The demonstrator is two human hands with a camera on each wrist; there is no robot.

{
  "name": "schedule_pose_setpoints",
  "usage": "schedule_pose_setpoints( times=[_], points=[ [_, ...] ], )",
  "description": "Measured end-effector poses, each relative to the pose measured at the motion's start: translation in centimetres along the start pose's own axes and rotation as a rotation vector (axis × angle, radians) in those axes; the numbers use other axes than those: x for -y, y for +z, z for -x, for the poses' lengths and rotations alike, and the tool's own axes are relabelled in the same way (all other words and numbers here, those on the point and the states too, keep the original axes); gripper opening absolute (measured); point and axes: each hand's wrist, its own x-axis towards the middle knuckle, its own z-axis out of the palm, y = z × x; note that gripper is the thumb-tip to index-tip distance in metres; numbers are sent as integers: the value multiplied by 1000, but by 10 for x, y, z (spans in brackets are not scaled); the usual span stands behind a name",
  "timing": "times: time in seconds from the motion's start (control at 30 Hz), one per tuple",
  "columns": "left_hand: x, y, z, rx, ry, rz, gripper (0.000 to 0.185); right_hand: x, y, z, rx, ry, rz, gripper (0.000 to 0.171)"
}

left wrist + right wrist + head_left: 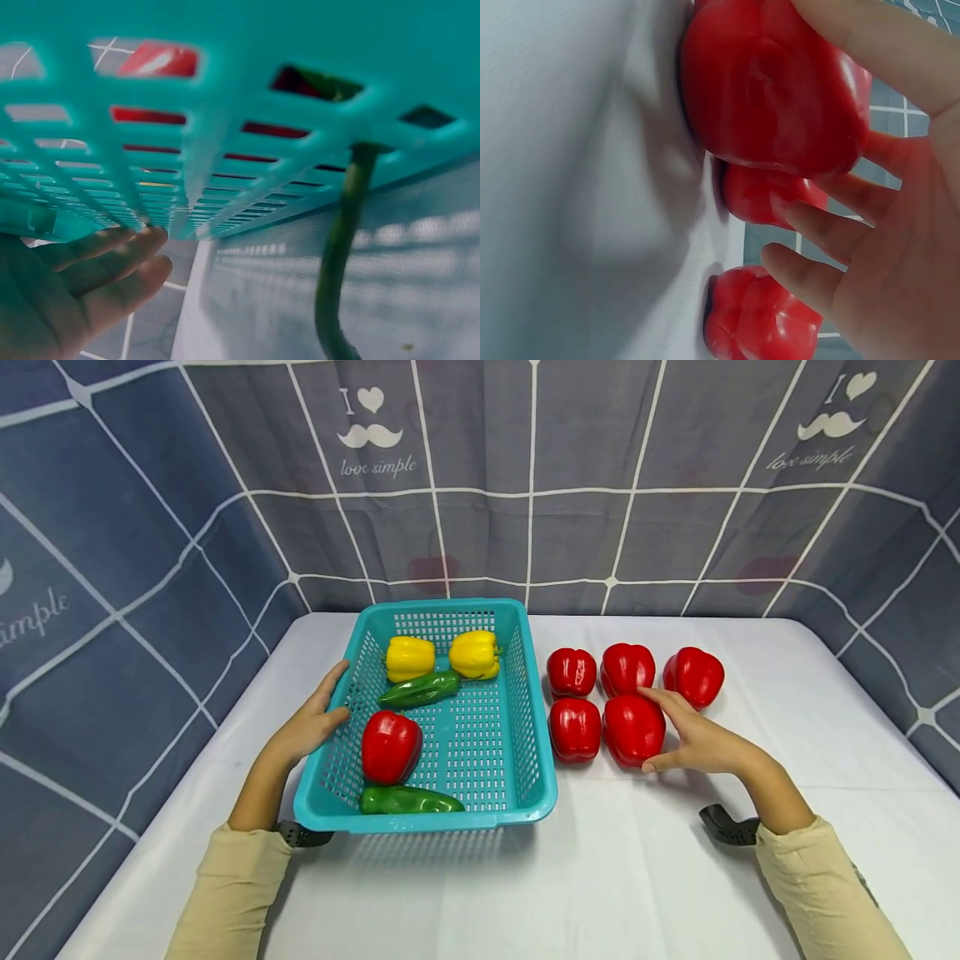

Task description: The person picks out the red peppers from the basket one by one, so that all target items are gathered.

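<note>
Nearest, at six o'clock, the basket [525,793] rim; left hand [311,722] rests flat on its wall (nine o'clock) — right hand [697,743] cups the red pepper [632,729] on the bench [637,877].

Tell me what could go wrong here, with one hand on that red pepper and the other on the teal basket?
The right hand only cups the glossy red bell pepper between thumb and fingers; it might slip when lifted. Four more red peppers crowd around it, so a nudge could roll them. The left hand rests flat against the slotted teal plastic basket, which could slide on the white tablecloth.
</note>
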Motion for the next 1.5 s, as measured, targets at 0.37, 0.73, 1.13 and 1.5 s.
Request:
schedule_pose_setpoints(
  times=[0.37, 0.73, 1.13, 1.5],
  points=[
    [-1, 1, 1, 0, -3, 2, 77, 3, -4, 2, -7, 0, -13, 103],
    [-1, 1, 1, -4, -2, 7, 75, 19, -13, -10, -24, 6, 21, 95],
    [-3, 1, -1, -5, -16, -5, 75, 45, -18, -41, -12, -45, 28, 95],
    [0, 1, 0, -10, -14, 6, 76, 70, -21, -60, 12, -81, 57, 94]
  ],
)
